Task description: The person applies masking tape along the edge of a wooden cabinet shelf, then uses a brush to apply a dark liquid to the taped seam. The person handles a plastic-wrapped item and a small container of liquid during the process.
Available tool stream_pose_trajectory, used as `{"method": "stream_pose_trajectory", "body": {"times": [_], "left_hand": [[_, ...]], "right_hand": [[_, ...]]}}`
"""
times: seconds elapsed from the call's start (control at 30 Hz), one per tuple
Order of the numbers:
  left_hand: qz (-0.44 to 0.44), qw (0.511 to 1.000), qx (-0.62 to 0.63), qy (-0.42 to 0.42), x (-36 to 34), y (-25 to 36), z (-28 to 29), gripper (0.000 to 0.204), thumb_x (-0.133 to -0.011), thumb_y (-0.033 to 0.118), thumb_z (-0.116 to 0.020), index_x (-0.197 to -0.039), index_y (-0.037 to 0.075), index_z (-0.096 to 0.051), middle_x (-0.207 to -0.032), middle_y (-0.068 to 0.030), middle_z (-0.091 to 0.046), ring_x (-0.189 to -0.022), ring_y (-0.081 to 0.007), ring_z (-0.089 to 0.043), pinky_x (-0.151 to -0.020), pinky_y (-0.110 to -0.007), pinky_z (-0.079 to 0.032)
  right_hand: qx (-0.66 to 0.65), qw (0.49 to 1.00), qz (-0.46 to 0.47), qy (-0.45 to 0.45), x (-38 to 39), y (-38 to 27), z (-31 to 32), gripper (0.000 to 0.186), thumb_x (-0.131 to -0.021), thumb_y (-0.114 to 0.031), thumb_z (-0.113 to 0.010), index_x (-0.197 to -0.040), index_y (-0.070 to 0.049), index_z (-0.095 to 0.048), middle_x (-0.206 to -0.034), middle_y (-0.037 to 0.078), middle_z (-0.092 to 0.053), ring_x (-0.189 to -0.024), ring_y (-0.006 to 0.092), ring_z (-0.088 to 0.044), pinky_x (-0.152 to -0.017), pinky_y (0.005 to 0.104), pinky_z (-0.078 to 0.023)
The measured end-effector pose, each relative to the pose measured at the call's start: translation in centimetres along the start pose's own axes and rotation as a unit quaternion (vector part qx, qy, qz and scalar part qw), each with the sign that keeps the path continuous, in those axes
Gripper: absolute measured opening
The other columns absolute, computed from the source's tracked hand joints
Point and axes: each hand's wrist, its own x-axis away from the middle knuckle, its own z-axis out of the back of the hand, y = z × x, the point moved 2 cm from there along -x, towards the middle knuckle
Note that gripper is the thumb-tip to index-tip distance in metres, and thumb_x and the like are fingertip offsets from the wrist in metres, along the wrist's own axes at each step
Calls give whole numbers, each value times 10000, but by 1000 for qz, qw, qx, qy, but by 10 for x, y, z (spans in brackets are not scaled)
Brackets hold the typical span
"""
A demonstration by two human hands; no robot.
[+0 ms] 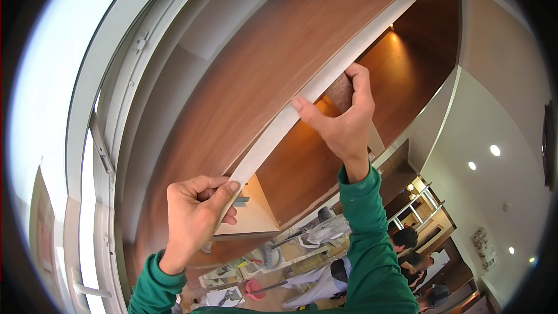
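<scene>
Woodgrain panel (244,75) borders white strip (269,138), left hand (195,215) pinching it, right hand (350,128) with fingers apart, downlit ceiling (485,119) beyond.

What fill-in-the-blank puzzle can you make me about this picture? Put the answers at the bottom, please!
1. The left hand pinches the white strip between its fingers and its ____.
2. The hand placed higher up along the strip is the person's ____ one.
3. The colour of both sleeves is ____.
4. The window frame is on the ____ side of the picture.

Missing words: thumb; right; green; left.
</scene>
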Motion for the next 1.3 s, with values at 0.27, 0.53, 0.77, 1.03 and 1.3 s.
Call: {"method": "stream_pose_trajectory", "body": {"times": [0.27,0.53,0.77,1.03,1.3], "left_hand": [[-6,1000,0,10,7,-3,-2,212,-896,79,-702,-956,-124,-685,-620,-89,-649,-498,-109,-620,-453,-236,-510],[-65,998,1,14,9,-14,-9,230,-937,127,-656,-1007,-91,-671,-591,-113,-635,-460,-155,-602,-446,-254,-471],[-117,992,48,13,27,-26,-5,309,-874,49,-610,-1146,-98,-600,-709,-139,-669,-562,-184,-639,-550,-287,-522],[-297,952,-47,-55,35,-58,30,139,-802,17,-614,-899,-67,-668,-794,-135,-701,-674,-179,-663,-643,-297,-529],[-112,957,-245,109,82,-94,66,208,-882,177,-738,-819,-15,-691,-507,-78,-531,-437,-120,-452,-435,-292,-389]], "right_hand": [[-152,979,-138,2,-24,21,9,296,-806,-174,-805,-672,-21,-591,-602,-49,-516,-569,22,-420,-517,214,-327],[-104,989,-92,50,-19,20,11,359,-807,-247,-818,-664,-11,-588,-574,-27,-490,-576,50,-454,-510,236,-354],[-68,995,-17,67,-12,14,7,361,-731,-258,-868,-699,-10,-608,-583,21,-548,-550,99,-504,-520,272,-420],[-66,992,-38,99,-28,23,4,350,-726,-215,-881,-698,-11,-597,-652,-5,-568,-567,60,-446,-509,243,-380],[6,996,-62,57,-6,-1,-11,380,-697,-202,-911,-865,2,-638,-784,1,-642,-701,70,-553,-669,221,-468]]}}
